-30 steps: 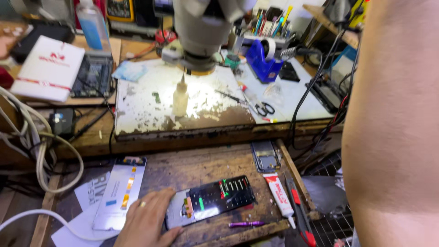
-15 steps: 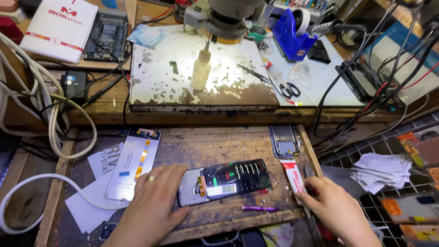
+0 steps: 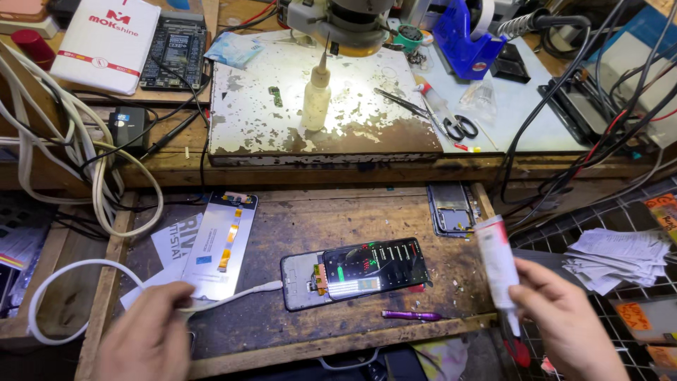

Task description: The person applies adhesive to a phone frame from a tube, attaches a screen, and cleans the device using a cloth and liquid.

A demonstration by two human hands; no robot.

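Observation:
An opened phone (image 3: 356, 271) with a lit screen lies on a worn wooden pull-out shelf (image 3: 338, 219), a white cable (image 3: 240, 295) plugged into its left end. My right hand (image 3: 568, 321) holds a white glue tube (image 3: 497, 261) upright at the shelf's right edge. My left hand (image 3: 151, 339) rests at the lower left, fingers on the white cable. A purple tool (image 3: 411, 315) lies just in front of the phone. A spare screen panel (image 3: 222, 243) lies left of the phone.
Above is a chipped white work mat (image 3: 282, 134) under a microscope (image 3: 352, 25), with a squeeze bottle (image 3: 316, 95), tweezers and scissors (image 3: 458, 127). A phone frame (image 3: 451, 208) sits at the shelf's back right. Cables hang left and right; papers (image 3: 613, 257) lie right.
My right hand has lifted the glue tube off the shelf and holds it up. My left hand has left the phone and moved down-left to the cable.

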